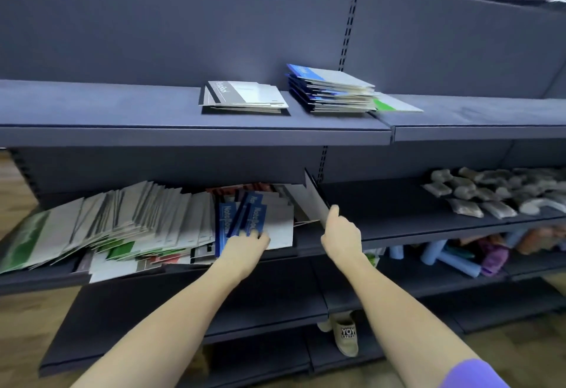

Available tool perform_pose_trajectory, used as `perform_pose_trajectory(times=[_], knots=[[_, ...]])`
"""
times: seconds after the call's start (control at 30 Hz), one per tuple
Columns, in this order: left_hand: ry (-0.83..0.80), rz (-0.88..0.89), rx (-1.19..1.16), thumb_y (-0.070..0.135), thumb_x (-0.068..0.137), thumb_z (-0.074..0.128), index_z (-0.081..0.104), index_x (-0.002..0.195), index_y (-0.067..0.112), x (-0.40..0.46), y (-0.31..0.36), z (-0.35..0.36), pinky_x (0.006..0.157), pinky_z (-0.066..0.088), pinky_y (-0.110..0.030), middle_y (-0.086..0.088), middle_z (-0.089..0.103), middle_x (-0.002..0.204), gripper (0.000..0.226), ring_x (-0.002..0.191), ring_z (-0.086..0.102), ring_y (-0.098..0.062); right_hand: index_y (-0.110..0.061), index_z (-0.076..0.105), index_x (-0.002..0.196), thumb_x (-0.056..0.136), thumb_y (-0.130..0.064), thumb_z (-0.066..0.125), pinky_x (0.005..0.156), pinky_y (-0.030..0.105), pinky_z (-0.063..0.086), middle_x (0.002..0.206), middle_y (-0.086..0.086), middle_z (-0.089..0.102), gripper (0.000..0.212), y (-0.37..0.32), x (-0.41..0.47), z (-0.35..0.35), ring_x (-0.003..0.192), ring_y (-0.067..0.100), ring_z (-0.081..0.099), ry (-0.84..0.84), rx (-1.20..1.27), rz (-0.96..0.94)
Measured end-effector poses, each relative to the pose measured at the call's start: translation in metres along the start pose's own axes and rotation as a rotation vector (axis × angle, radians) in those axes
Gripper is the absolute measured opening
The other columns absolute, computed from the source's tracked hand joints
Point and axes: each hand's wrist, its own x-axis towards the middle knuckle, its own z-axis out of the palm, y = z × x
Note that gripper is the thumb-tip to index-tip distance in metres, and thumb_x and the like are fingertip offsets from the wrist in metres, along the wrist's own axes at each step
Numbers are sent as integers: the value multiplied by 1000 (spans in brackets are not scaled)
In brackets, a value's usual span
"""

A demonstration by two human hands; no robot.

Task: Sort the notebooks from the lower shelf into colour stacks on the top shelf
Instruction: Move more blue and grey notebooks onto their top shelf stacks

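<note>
From the head view, you have barely started: a black stack (pixel 245 98), a blue stack (pixel 330 90) and one green notebook (pixel 398 104) sit on the top shelf (pixel 122 112), while most notebooks (pixel 122 225) remain slumped on the lower shelf (pixel 398 213). Your left hand (pixel 245 248) curls onto the blue notebooks (pixel 242 219); your right hand (pixel 341 233) pinches a tilted black-edged notebook (pixel 317 202). Its top corner sits close under the top shelf's lip, though bare shelf lies left and right of the stacks.

Two notebook stacks (pixel 245 98) (pixel 332 89) are sitting side by side on the top shelf (pixel 122 105); below, fanned notebooks (pixel 137 222) are leaning across the lower shelf's (pixel 398 204) left part.
</note>
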Motion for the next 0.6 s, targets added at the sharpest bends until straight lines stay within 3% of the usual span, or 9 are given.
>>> perform_pose_trajectory(times=[0.1, 0.2, 0.33, 0.4, 0.5, 0.6], knots=[[-41, -35, -40, 9, 92, 55, 42, 131, 15, -4, 1, 1, 72, 45, -39, -10, 54, 127, 42, 113, 51, -32, -4, 35, 135, 95, -12, 58, 67, 34, 42, 110, 14, 65, 47, -24, -7, -11, 94, 33, 66, 38, 16, -74], [-54, -135, -31, 26, 97, 51, 49, 134, 13, -10, -1, 0, 81, 44, -39, -8, 55, 131, 39, 118, 52, -32, -4, 38, 130, 97, -5, 50, 66, 34, 43, 110, 14, 66, 36, -54, -10, -14, 93, 32, 66, 43, -19, -171], [-128, -150, -91, 58, 88, 61, 43, 142, 20, -21, -19, 2, 90, 45, -41, -4, 48, 139, 69, 126, 48, -28, -3, 36, 139, 94, 0, 48, 70, 37, 42, 116, 16, 65, 47, -86, -10, -5, 100, 33, 66, -20, -102, -299], [-148, -161, -160, 55, 87, 64, 38, 146, 22, -28, -28, 0, 91, 46, -41, -5, 45, 139, 73, 127, 45, -27, -7, 41, 135, 94, -3, 48, 70, 35, 38, 116, 14, 65, 41, -98, -10, 3, 100, 33, 65, -60, -99, -370], [-94, -243, -288, 35, 89, 67, 46, 138, 17, -36, -41, 2, 87, 48, -42, -6, 44, 130, 56, 121, 49, -28, -13, 52, 121, 96, -23, 48, 71, 35, 38, 114, 10, 65, 26, -109, -8, 19, 102, 33, 63, -140, 19, -423], [-66, -296, -341, 30, 89, 68, 49, 130, 14, -40, -56, 2, 90, 50, -44, -7, 46, 128, 48, 119, 51, -30, -18, 54, 128, 86, -48, 60, 82, 36, 48, 123, 5, 64, 52, -107, -1, 34, 112, 27, 60, -376, 152, -390]])
